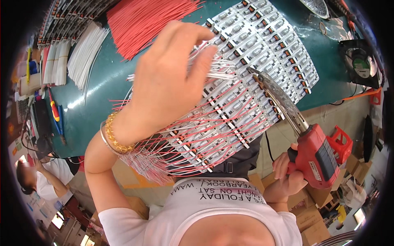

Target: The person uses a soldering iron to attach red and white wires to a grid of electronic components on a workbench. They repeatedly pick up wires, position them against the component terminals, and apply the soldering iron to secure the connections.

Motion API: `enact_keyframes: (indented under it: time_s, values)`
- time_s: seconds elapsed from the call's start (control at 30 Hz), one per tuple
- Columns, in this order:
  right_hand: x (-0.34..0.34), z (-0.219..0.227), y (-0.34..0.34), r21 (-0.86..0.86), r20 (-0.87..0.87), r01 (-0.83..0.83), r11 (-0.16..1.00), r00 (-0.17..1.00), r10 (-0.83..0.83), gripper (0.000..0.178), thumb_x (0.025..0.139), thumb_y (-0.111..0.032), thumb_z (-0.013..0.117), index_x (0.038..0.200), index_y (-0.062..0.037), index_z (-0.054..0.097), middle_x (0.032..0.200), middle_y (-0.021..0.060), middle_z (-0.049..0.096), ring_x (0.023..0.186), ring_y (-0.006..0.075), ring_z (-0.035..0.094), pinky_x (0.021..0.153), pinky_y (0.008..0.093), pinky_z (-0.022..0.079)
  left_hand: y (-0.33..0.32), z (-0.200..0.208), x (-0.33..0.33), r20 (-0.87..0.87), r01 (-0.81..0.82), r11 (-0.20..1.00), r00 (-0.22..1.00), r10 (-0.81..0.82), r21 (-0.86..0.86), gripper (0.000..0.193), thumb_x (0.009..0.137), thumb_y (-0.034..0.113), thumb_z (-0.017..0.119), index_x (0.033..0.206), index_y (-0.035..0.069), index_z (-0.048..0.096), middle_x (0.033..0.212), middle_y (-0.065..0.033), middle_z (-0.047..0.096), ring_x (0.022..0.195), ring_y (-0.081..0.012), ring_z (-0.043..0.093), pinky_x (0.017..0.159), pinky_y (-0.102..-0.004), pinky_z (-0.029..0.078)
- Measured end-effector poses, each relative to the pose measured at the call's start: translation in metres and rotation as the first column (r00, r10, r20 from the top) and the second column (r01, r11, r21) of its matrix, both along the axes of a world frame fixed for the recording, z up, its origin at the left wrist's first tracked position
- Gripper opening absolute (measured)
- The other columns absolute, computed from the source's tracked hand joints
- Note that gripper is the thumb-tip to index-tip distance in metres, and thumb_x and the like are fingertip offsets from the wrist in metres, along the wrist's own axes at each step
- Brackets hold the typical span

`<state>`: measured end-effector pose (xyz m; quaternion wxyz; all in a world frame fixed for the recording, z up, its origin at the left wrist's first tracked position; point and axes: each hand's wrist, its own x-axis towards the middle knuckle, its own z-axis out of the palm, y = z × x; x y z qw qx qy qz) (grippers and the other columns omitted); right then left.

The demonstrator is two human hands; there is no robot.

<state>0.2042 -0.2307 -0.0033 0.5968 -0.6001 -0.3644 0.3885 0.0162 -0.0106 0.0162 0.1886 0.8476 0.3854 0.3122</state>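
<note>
While gripping red pistol-shaped soldering gun (318, 153) lower right with right hand (287, 174); left hand (168, 78), centre frame, apparently pinching thin white wires (219, 67).

Pretty bright, even light overall, with a soft glare streak on the green table (102, 88) left of the raised left hand (164, 82) (which looks a bit motion-soft). Heavy fisheye bending near the rim, black vignette in the corners
</note>
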Motion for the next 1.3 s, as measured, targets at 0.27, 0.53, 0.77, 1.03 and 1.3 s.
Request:
enact_keyframes:
  time_s: [0.27,0.53,0.77,1.03,1.3]
  values:
    - [-0.005,0.002,0.007,0.016,-0.031,0.057,0.998,0.998,-0.057,0.079,0.081,-0.055,0.06,0.118,0.0125,0.041,0.047,-0.0012,0.042,0.036,0.0089,0.04,0.038,0.0231,0.035,0.004,0.004,-0.018,-0.139,0.019,0.995,0.99,-0.005,0.097,0.007,0.084,0.006,0.06,0.087,0.001,0.064,0.079,-0.0103,0.06,0.066,-0.0246,0.059,0.059,-0.0307,0.046]
    - [-0.002,0.001,0.001,0.006,-0.055,0.115,0.993,0.992,-0.115,0.08,0.08,-0.056,0.06,0.119,0.012,0.041,0.046,-0.0015,0.041,0.036,0.0086,0.039,0.038,0.0228,0.034,0.002,0.029,-0.087,-0.225,-0.153,0.978,0.967,0.118,-0.145,0.008,0.085,0.007,0.061,0.087,0.001,0.066,0.075,-0.0059,0.064,0.059,-0.0119,0.055,0.054,-0.023,0.041]
    - [0.0,-0.001,-0.001,0.03,-0.091,0.083,0.996,0.993,-0.08,0.082,0.081,-0.057,0.059,0.12,0.0118,0.04,0.045,-0.0018,0.041,0.036,0.0084,0.038,0.039,0.0222,0.034,-0.023,0.049,-0.104,0.049,-0.29,0.893,0.944,0.325,-0.345,0.009,0.086,0.004,0.06,0.087,-0.005,0.063,0.074,-0.0002,0.058,0.062,-0.0058,0.047,0.057,-0.0177,0.035]
    - [0.008,-0.001,-0.016,0.08,-0.001,0.043,0.996,0.999,-0.043,0.079,0.084,-0.054,0.056,0.122,0.0125,0.038,0.046,-0.0008,0.043,0.037,0.009,0.038,0.04,0.0223,0.034,-0.042,0.003,-0.012,0.013,0.146,0.977,0.989,-0.146,-0.154,0.006,0.078,-0.001,0.066,0.08,-0.001,0.061,0.071,-0.0076,0.059,0.061,-0.0158,0.057,0.053,-0.0248,0.045]
    - [0.008,-0.006,-0.025,0.044,-0.021,0.082,0.996,0.996,-0.082,0.08,0.084,-0.056,0.055,0.123,0.0114,0.038,0.046,-0.0012,0.043,0.037,0.0091,0.039,0.04,0.023,0.034,-0.035,-0.001,-0.012,0.037,0.17,0.968,0.985,-0.166,-0.187,0.008,0.076,0.002,0.067,0.075,0.001,0.059,0.068,-0.0085,0.057,0.057,-0.0219,0.057,0.048,-0.0297,0.045]
